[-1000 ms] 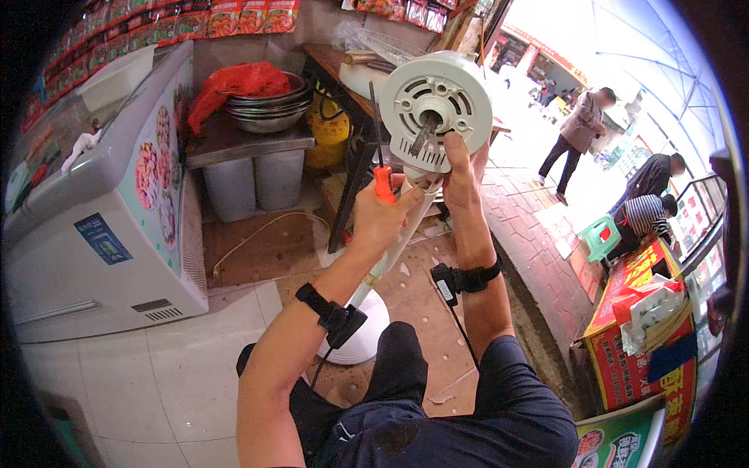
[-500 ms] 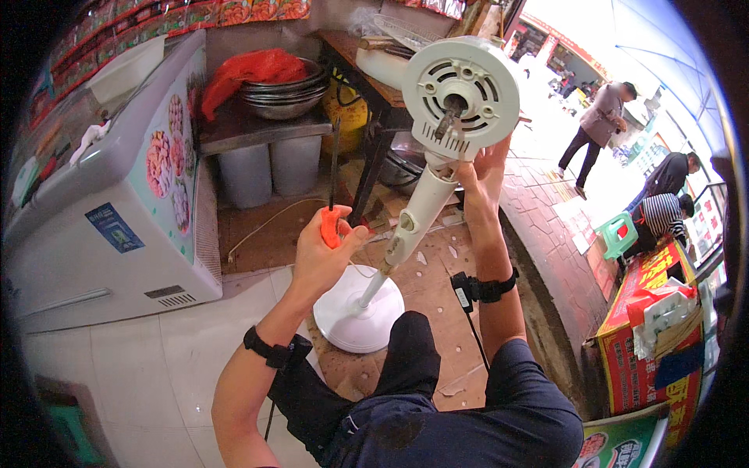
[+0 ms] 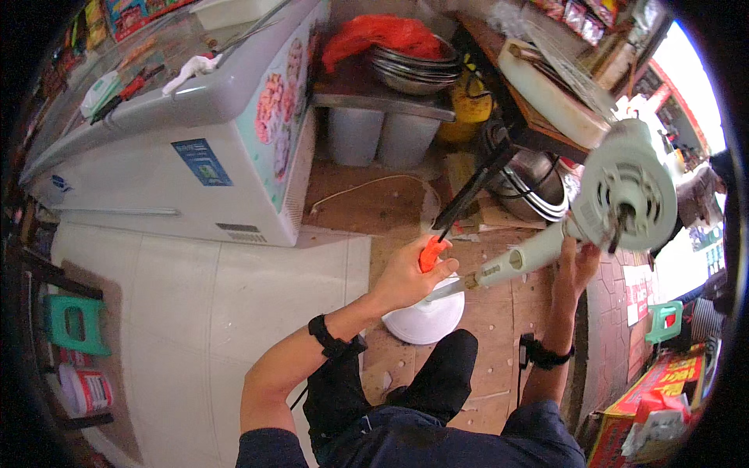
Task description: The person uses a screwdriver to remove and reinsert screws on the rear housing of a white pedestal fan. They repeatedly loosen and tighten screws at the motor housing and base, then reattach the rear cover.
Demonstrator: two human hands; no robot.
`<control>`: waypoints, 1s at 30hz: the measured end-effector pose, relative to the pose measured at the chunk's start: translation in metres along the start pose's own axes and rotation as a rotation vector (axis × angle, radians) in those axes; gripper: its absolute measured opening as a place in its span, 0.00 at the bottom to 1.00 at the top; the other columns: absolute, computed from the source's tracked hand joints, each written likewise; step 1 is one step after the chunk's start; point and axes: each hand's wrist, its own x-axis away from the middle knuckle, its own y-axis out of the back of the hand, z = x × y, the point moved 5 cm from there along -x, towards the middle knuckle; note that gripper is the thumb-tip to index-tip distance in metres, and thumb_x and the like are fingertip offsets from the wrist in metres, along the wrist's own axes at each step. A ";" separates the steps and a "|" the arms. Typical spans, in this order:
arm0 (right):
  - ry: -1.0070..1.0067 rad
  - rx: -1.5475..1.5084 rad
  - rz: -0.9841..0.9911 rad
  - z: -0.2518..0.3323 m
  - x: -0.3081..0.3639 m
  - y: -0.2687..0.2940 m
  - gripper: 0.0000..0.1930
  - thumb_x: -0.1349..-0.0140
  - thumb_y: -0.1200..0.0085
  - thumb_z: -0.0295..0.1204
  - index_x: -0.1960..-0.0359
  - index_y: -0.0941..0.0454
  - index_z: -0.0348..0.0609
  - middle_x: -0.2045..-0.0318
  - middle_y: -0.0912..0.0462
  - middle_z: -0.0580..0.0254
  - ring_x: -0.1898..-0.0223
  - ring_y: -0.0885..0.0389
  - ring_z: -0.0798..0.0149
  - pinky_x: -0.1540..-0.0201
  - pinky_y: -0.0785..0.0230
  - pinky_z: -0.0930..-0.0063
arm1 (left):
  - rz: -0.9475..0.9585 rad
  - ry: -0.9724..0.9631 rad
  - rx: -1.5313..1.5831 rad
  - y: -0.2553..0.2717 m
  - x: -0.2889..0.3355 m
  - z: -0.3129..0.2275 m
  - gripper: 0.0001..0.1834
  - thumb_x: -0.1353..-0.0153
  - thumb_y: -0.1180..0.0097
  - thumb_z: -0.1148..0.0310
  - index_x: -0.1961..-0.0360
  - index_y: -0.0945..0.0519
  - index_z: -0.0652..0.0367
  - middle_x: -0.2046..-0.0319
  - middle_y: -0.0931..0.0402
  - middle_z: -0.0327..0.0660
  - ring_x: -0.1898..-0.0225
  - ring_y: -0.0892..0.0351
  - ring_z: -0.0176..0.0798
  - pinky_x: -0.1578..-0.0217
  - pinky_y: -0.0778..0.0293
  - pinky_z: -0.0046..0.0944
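My left hand [image 3: 409, 277] is closed around the orange handle of a screwdriver [image 3: 431, 254]. Its dark shaft points up and away, and its tip is hard to separate from the dark table leg behind. To the right, a white stand fan [image 3: 636, 195] leans over, its blades and grille off and the slotted motor front and metal spindle bare. My right hand [image 3: 576, 267] grips the fan's neck just under the motor housing, fingers partly hidden. From there the white tube [image 3: 524, 257] slants down to a round white base [image 3: 427, 321] on the floor.
At the left stands a white chest freezer [image 3: 156, 164]. Stacked metal bowls [image 3: 417, 70] and a red mesh bag [image 3: 378, 40] rest on a low shelf. More metal basins [image 3: 534, 187] lie under a wooden table. A green stool [image 3: 76, 324] is at the far left.
The view has swung to the left, so the fan and both hands now appear farther right. Both hands keep their holds, on the screwdriver and on the fan's neck.
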 end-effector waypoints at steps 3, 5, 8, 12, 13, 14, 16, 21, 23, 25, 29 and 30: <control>-0.037 -0.001 0.144 0.008 0.009 -0.002 0.24 0.28 0.44 0.27 0.34 0.31 0.32 0.39 0.22 0.53 0.39 0.25 0.61 0.32 0.39 0.63 | 0.001 0.176 0.001 0.017 -0.007 -0.014 0.23 0.35 0.31 0.56 0.48 0.21 0.63 0.68 0.18 0.42 0.66 0.20 0.36 0.61 0.25 0.38; -0.105 -0.094 -0.013 0.011 0.023 -0.002 0.24 0.27 0.44 0.27 0.32 0.33 0.32 0.37 0.25 0.53 0.37 0.27 0.61 0.31 0.41 0.64 | -0.018 0.179 0.015 0.025 -0.010 -0.031 0.24 0.35 0.31 0.57 0.45 0.22 0.61 0.72 0.23 0.35 0.69 0.25 0.32 0.63 0.26 0.36; -0.376 -0.127 -0.094 0.033 0.070 -0.001 0.26 0.25 0.46 0.28 0.30 0.37 0.35 0.34 0.28 0.55 0.35 0.30 0.62 0.30 0.41 0.65 | -0.044 0.254 -0.031 0.035 0.000 -0.055 0.26 0.34 0.32 0.59 0.41 0.25 0.61 0.73 0.25 0.35 0.70 0.26 0.32 0.64 0.26 0.36; -0.942 -0.015 0.393 0.099 0.143 -0.027 0.29 0.24 0.47 0.31 0.25 0.42 0.42 0.33 0.30 0.59 0.34 0.30 0.64 0.33 0.36 0.65 | 0.093 0.383 -0.195 0.041 0.027 -0.099 0.35 0.34 0.34 0.63 0.31 0.35 0.60 0.64 0.16 0.47 0.62 0.14 0.49 0.58 0.21 0.46; -0.996 -0.244 0.481 0.124 0.149 -0.042 0.29 0.23 0.49 0.33 0.24 0.42 0.43 0.33 0.30 0.58 0.34 0.30 0.63 0.33 0.35 0.66 | 0.133 0.442 -0.209 0.040 0.037 -0.113 0.36 0.35 0.35 0.64 0.30 0.37 0.59 0.61 0.15 0.49 0.60 0.13 0.53 0.57 0.20 0.48; -1.125 -0.426 0.541 0.152 0.156 -0.059 0.29 0.22 0.50 0.34 0.23 0.43 0.44 0.32 0.30 0.58 0.34 0.29 0.62 0.34 0.34 0.66 | 0.171 0.389 -0.199 0.036 0.042 -0.133 0.40 0.36 0.36 0.67 0.27 0.43 0.58 0.53 0.15 0.58 0.55 0.14 0.62 0.53 0.20 0.53; -1.032 -0.515 0.603 0.198 0.137 -0.096 0.28 0.18 0.57 0.39 0.22 0.45 0.46 0.35 0.25 0.54 0.34 0.27 0.58 0.35 0.31 0.65 | 0.198 0.311 -0.203 0.031 0.056 -0.177 0.42 0.36 0.37 0.69 0.25 0.46 0.57 0.52 0.17 0.60 0.55 0.14 0.63 0.53 0.19 0.54; -1.286 -0.723 0.577 0.276 0.094 -0.155 0.26 0.17 0.65 0.45 0.27 0.38 0.42 0.41 0.21 0.54 0.37 0.25 0.58 0.35 0.31 0.63 | 0.326 0.562 -0.177 0.068 0.077 -0.241 0.51 0.37 0.37 0.69 0.20 0.55 0.56 0.51 0.18 0.62 0.54 0.15 0.64 0.52 0.20 0.54; -1.301 -0.748 0.540 0.290 0.088 -0.168 0.24 0.17 0.65 0.45 0.34 0.31 0.40 0.44 0.20 0.54 0.41 0.22 0.58 0.37 0.29 0.62 | 0.299 0.284 -0.327 0.118 0.063 -0.258 0.38 0.38 0.32 0.63 0.28 0.32 0.56 0.58 0.16 0.53 0.59 0.14 0.55 0.58 0.20 0.47; -1.295 -0.761 0.553 0.299 0.090 -0.189 0.22 0.17 0.65 0.44 0.37 0.29 0.40 0.48 0.20 0.55 0.44 0.20 0.58 0.39 0.27 0.62 | 0.363 0.427 -0.121 0.180 0.053 -0.249 0.23 0.37 0.34 0.64 0.42 0.19 0.61 0.61 0.14 0.52 0.63 0.12 0.46 0.58 0.18 0.46; -1.361 -0.679 0.580 0.315 0.094 -0.220 0.21 0.17 0.63 0.43 0.40 0.27 0.39 0.54 0.20 0.56 0.48 0.19 0.59 0.43 0.25 0.62 | -0.164 0.449 -0.428 0.352 0.017 -0.234 0.09 0.32 0.36 0.69 0.55 0.13 0.62 0.68 0.16 0.33 0.69 0.23 0.24 0.66 0.24 0.32; -1.376 -0.644 0.563 0.321 0.094 -0.226 0.21 0.17 0.63 0.43 0.41 0.27 0.38 0.56 0.19 0.57 0.50 0.18 0.60 0.44 0.24 0.63 | -0.251 0.448 -0.517 0.394 0.008 -0.232 0.09 0.32 0.37 0.70 0.55 0.13 0.61 0.68 0.16 0.32 0.69 0.24 0.24 0.66 0.24 0.32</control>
